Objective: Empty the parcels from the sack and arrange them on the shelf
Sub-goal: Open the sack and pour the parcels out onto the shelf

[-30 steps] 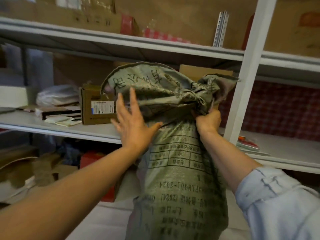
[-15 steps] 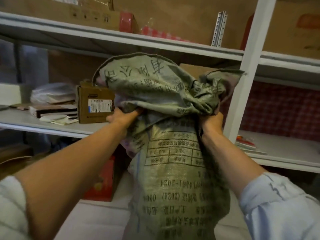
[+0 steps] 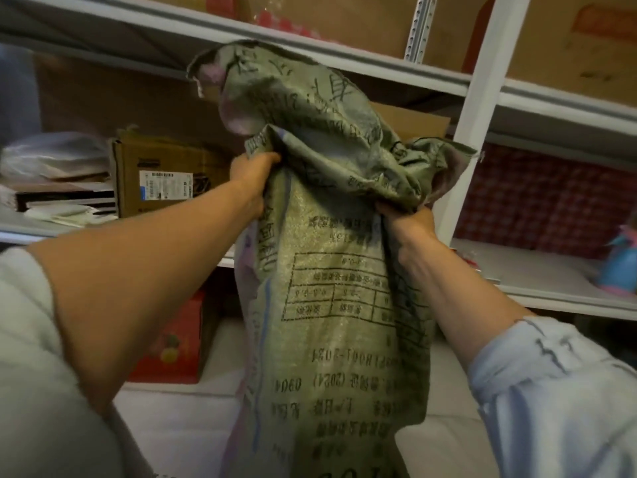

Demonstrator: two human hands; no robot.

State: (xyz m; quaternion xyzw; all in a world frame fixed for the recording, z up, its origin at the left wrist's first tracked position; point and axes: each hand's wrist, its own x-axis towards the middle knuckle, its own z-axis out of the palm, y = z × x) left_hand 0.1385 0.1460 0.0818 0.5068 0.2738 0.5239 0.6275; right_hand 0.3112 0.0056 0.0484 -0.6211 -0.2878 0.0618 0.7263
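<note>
A grey-green woven sack (image 3: 341, 305) with black print hangs upright in front of a white shelf (image 3: 537, 294). Its top part bulges and folds over toward the shelf. My left hand (image 3: 253, 172) grips the sack's left side near the fold. My right hand (image 3: 408, 220) clutches the bunched fabric on the right. On the shelf behind sit a brown carton with a white label (image 3: 162, 174) and a second cardboard box (image 3: 410, 125), mostly hidden by the sack. What is inside the sack is hidden.
A white upright post (image 3: 479, 98) stands just right of the sack. Flat packages and a plastic bag (image 3: 55, 188) lie at the shelf's left. A red box (image 3: 172, 343) sits below. A blue-pink object (image 3: 620, 267) stands on the right shelf bay. The upper shelf holds large cartons (image 3: 568, 46).
My left hand went from lying flat and open on the sack to gripping its left side. The sack's top has risen higher and tipped further toward the shelf.
</note>
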